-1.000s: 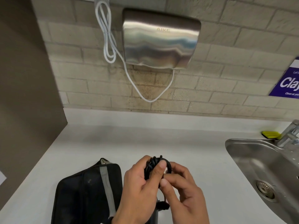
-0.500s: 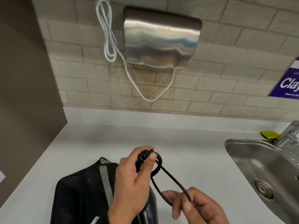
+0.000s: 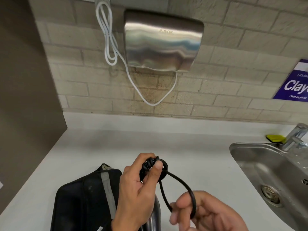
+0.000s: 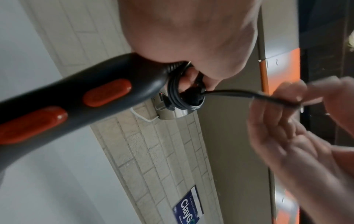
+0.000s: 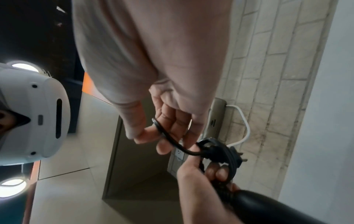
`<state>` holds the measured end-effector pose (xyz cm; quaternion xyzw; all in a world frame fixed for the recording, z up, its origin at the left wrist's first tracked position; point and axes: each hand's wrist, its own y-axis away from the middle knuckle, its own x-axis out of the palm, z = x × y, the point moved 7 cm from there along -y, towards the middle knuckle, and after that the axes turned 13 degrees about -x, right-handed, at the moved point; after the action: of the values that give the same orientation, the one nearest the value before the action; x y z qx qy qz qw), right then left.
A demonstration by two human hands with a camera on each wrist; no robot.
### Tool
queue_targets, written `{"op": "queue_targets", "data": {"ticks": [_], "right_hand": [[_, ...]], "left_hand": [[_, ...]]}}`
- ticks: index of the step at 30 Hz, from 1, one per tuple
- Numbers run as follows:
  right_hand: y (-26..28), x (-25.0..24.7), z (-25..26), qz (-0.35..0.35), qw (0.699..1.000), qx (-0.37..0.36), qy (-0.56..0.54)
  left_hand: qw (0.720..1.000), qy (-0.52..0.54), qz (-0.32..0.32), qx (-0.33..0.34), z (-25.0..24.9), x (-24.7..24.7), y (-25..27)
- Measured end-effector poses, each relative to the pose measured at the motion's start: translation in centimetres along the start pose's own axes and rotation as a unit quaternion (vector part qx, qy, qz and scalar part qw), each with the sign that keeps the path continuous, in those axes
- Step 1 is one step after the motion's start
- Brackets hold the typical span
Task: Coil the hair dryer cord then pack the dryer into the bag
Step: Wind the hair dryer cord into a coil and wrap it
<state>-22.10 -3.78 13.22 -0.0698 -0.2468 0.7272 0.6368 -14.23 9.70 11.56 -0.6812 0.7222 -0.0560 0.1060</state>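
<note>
A person's left hand grips a tight bundle of black cord at the base of a hair dryer's handle, thumb pressed on the coils, apparently to keep them from springing loose. The fingers curl round the bundle, with the plug jutting out just beyond them. From under the thumb one free loop runs down to the right hand, whose fingers hook loosely round its far end, holding it open rather than pinching it flat. Judging by this, the step in hand is securing the coil: the last stretch of cord looks set to be passed around or through the bundle so it stays wound. The dryer itself hangs below the left palm, its dark barrel showing between the two wrists and its orange switches facing the wrist camera. The black bag lies on the white counter, just left of the left hand, with the dryer not yet inside it. A steel sink sits well apart to the right; a wall-mounted hand dryer hangs above.
</note>
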Motion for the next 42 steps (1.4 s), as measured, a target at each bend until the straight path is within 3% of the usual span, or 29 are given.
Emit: {"op": "queue_targets", "data": {"ticks": [5,11,21,27,31,34,37,39,42], "right_hand": [[0.8,-1.1,0.5,-0.066,0.993,-0.012,0.092],[0.7,-2.8,1.6,-0.164,0.979,-0.014,0.12],[0.1,-3.3,1.3,-0.08,0.954,0.014,0.288],[0.2,-5.0,-0.7,-0.14,0.967,0.021,0.21],[0.0,-4.5,-0.8,-0.116,0.961,0.008,0.251],[-0.7,-2.9,-0.9,-0.045,0.936,-0.006,0.35],[-1.5,-1.0,0.0,0.041,0.868,-0.085,0.487],[-1.9,-0.8,1.1,0.047,0.841,-0.118,0.526],[-2.5,-0.7,3.0,0.038,0.826,-0.161,0.538]], "left_hand": [[0.994,0.088,0.05,-0.038,-0.3,0.0,-0.6],[0.998,0.023,0.057,-0.034,0.2,0.3,-0.4],[0.999,0.019,0.03,-0.03,0.5,-1.1,-1.2],[0.998,0.009,0.061,-0.013,0.2,-0.5,-0.9],[0.997,-0.027,0.07,0.003,0.4,0.0,-0.4],[0.995,-0.045,0.085,0.025,-0.1,0.8,0.2],[0.993,-0.065,0.097,0.032,-0.3,1.3,0.5],[0.992,-0.064,0.1,0.033,-0.1,1.1,0.5],[0.99,-0.063,0.12,0.045,-0.2,1.0,0.6]]}}
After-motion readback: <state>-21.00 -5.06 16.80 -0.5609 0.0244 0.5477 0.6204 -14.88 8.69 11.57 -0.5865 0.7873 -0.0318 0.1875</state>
